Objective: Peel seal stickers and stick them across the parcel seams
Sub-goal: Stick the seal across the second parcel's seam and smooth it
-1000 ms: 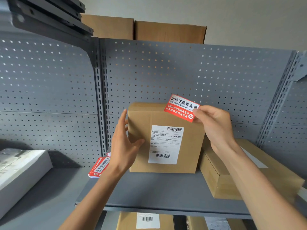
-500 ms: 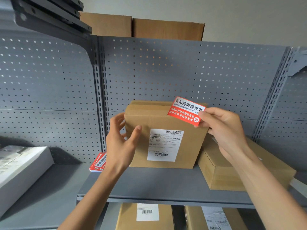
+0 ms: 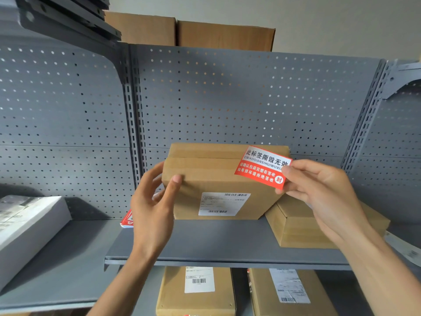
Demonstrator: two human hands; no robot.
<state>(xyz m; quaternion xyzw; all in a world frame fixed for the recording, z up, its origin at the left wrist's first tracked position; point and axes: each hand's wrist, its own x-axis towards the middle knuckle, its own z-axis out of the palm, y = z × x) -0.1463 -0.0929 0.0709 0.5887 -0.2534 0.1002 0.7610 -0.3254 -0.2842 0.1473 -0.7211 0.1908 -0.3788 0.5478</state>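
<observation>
A brown cardboard parcel [image 3: 216,179] with a white shipping label stands on the grey shelf [image 3: 205,247], tipped forward so its taped top seam shows. My left hand [image 3: 155,201] grips its upper left corner, thumb on the front face and fingers behind. My right hand [image 3: 319,190] pinches a red and white seal sticker [image 3: 262,166] by its right end. The sticker hangs in front of the parcel's upper right corner; whether it touches the cardboard is unclear. A stack of red stickers [image 3: 127,220] lies on the shelf behind my left hand, mostly hidden.
A second flat parcel [image 3: 300,229] lies to the right, next to the held one. A white box [image 3: 27,226] sits on the lower left shelf. Two labelled parcels [image 3: 198,290] stand on the shelf below. Perforated grey panels form the back wall, with cartons on top.
The parcel has tipped forward under my left hand, showing more of its top. My left thumb moved onto its front corner. My right hand carried the sticker a little right and lower.
</observation>
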